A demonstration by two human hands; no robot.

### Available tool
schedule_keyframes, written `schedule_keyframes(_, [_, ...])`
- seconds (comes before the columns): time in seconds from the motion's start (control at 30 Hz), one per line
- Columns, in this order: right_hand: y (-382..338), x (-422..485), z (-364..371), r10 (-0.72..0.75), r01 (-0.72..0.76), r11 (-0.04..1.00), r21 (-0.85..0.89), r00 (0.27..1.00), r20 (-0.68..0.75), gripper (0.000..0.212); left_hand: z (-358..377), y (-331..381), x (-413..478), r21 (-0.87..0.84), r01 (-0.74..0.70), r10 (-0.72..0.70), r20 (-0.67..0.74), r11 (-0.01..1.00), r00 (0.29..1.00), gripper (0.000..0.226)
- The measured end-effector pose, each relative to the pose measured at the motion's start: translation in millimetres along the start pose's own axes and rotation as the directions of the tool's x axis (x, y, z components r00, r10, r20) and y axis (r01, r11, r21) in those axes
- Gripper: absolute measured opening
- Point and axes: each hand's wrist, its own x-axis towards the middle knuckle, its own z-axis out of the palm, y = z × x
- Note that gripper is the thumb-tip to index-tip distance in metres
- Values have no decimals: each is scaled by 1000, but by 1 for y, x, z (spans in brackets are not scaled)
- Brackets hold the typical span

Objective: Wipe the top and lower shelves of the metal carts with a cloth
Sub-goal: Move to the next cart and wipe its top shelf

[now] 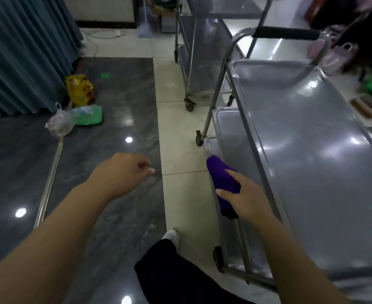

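Note:
A steel cart (308, 150) with a shiny top shelf and a black-padded handle stands at the right. Its lower shelf (229, 132) shows under the left edge. My right hand (244, 194) grips a folded purple cloth (221, 178) beside the cart's left rail, just above the lower shelf's edge. My left hand (123, 174) hangs over the dark floor to the left, fingers loosely curled, holding nothing. A second steel cart (202, 51) stands further back.
Plastic bags, yellow (79, 88), green (88, 115) and clear (59, 123), lie on the dark floor by a blue curtain (22, 51). A metal pole (49, 183) lies on the floor at left. My leg and white shoe (172, 235) are below. Bags and clutter sit right of the cart.

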Motion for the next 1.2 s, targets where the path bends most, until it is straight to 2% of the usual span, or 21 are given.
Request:
schedule_keyframes(0.23, [-20,106,-1,106,-107,994,-13,994,-36,64,-35,23,152,124,-177,161,125,976,979,29])
schedule_keyframes(0.33, [-27,131,-3,157,-156,988,15,985,-68,62,-38,34,202,115,-239,218,175,964,960,29])
schedule_keyframes(0.57, [-29,193,4,315,-312,949,49,934,-168,61,-27,47,326,161,-437,355,373,885,857,30])
schedule_keyframes(0.7, [-34,243,14,444,-427,896,121,871,-211,60,-22,43,415,163,-542,424,455,825,783,29])
schedule_keyframes(0.83, [-48,294,30,601,-556,799,228,750,-276,60,-16,37,508,168,-642,487,519,748,703,27])
schedule_keyframes(0.97, [-56,338,48,694,-626,720,300,648,-313,61,-3,29,583,189,-725,525,573,663,629,31])
schedule_keyframes(1.1, [-40,377,64,716,-646,697,313,602,-352,60,27,23,644,176,-735,549,559,655,622,39])
schedule_keyframes(1.2, [-10,402,81,728,-639,684,352,574,-374,60,67,20,675,165,-727,577,504,666,643,57])
